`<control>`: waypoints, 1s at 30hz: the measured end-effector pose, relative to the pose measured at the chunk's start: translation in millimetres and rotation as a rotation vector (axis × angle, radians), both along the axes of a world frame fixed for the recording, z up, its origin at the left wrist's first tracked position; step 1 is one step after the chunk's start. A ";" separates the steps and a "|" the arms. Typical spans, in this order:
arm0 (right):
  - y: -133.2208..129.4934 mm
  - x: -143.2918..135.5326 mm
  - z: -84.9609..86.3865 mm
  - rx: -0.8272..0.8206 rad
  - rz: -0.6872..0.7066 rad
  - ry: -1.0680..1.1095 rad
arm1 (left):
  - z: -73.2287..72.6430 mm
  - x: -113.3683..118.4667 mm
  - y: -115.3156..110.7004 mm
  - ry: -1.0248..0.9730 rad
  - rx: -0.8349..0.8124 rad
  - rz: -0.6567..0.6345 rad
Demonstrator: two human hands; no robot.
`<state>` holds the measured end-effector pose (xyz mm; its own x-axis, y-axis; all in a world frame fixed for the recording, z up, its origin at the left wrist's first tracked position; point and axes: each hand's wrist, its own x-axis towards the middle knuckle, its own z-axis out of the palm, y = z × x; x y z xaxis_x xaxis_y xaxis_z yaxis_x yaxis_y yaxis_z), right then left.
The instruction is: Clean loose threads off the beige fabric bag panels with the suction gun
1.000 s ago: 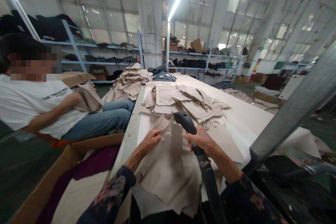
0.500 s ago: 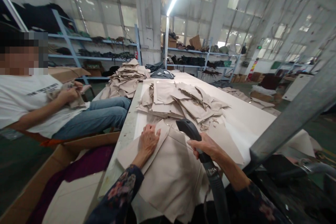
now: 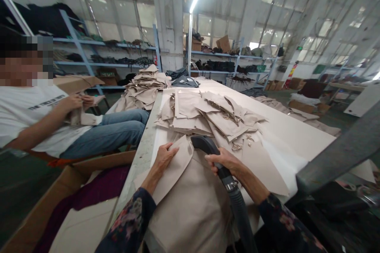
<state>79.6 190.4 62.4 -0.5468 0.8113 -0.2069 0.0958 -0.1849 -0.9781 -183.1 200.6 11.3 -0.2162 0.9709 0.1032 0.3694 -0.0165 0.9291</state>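
My right hand (image 3: 227,163) is wrapped around the black curved handle of a vacuum hose (image 3: 204,143), whose ribbed tube runs down toward my body. Its nozzle end touches or hovers close above the edge of a beige fabric piece (image 3: 175,168); I cannot tell which. That piece is pinched in my left hand (image 3: 164,159), lifted and folded back at its edge. Below it, a larger spread of beige fabric (image 3: 190,209) hangs over the near table edge. Just beyond both hands lies a heap of beige fabric pieces (image 3: 190,114), with loose thread or trimmings on its right.
The long white table (image 3: 285,122) stretches away from me. A metal post (image 3: 341,154) slants across on the right. To the left, a seated person (image 3: 38,114) handles beige fabric beside a cardboard box (image 3: 71,178). Another beige stack (image 3: 148,85) stands farther back.
My left hand has gone from lying on the fabric to gripping and lifting its edge. The vacuum nozzle has shifted left toward that edge. The view has turned slightly.
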 end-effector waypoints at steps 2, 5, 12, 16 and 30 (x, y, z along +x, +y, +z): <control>-2.5 1.4 13.9 0.045 -0.043 0.011 | 1.8 3.7 -5.1 -0.124 0.002 -0.024; -18.5 8.2 36.1 0.095 -0.046 0.000 | 8.3 12.9 -15.1 -0.273 0.014 -0.049; -66.4 8.5 50.1 0.068 0.035 -0.048 | 37.1 33.8 -50.9 -0.420 0.053 -0.089; -71.6 1.9 51.0 0.101 0.033 -0.090 | 46.5 42.9 -77.5 -0.413 0.062 -0.148; -132.3 31.0 74.1 0.192 -0.012 -0.071 | 68.4 61.6 -122.5 -0.318 0.106 -0.156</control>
